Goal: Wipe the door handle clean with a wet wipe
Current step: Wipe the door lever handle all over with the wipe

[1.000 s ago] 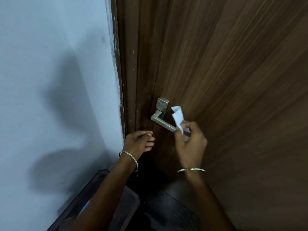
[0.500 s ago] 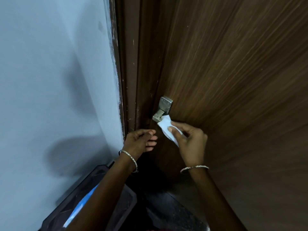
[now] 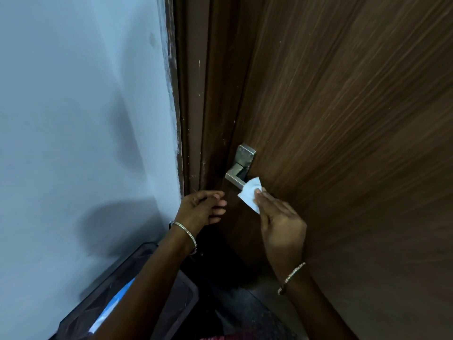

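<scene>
A silver lever door handle point(image 3: 239, 168) juts from the dark wooden door point(image 3: 343, 119). A white wet wipe point(image 3: 250, 194) is wrapped over the lever's middle, and my right hand point(image 3: 282, 224) holds it there with the thumb and fingers, covering the lever's outer end. My left hand point(image 3: 201, 208) hovers just left of the handle by the door frame, fingers loosely curled, holding nothing. Both wrists wear thin bangles.
A pale blue wall point(image 3: 85, 119) runs along the left up to the brown door frame point(image 3: 193, 106). A dark bin point(image 3: 127, 298) with something blue and white inside stands on the floor at lower left. Dark floor lies below the hands.
My right hand brought the wipe down from above the lever onto it and slid along it. The left hand stayed by the frame.
</scene>
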Available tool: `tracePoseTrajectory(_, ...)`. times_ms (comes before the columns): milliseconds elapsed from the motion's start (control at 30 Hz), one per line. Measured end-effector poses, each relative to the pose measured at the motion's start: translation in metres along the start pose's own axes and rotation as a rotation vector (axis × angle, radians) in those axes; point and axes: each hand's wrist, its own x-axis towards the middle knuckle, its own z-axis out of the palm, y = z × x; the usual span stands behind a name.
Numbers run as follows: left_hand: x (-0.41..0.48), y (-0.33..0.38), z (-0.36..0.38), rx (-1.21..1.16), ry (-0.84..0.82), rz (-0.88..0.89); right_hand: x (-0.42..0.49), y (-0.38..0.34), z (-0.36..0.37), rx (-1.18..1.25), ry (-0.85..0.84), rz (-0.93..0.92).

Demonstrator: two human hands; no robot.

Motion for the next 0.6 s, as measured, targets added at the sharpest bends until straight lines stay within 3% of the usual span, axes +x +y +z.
tracePoseTrajectory(367,0.002,0.002,-0.001,-0.007,0.029,0.021,0.04,-0.046,0.03,-0.154,-0.117,-0.017)
tracePoseTrajectory(467,0.002,0.002,0.0,-0.002,0.025,0.019,0.033,-0.024,0.017,0.021,-0.098,0.0)
tracePoseTrajectory(533,0.002,0.002,0.001,0.003,0.018,0.012,0.026,-0.006,0.005,0.18,-0.096,0.137)
tracePoseTrajectory(600,0.003,0.001,0.002,0.013,0.014,0.008,0.021,0.005,-0.003,0.426,-0.15,0.433)
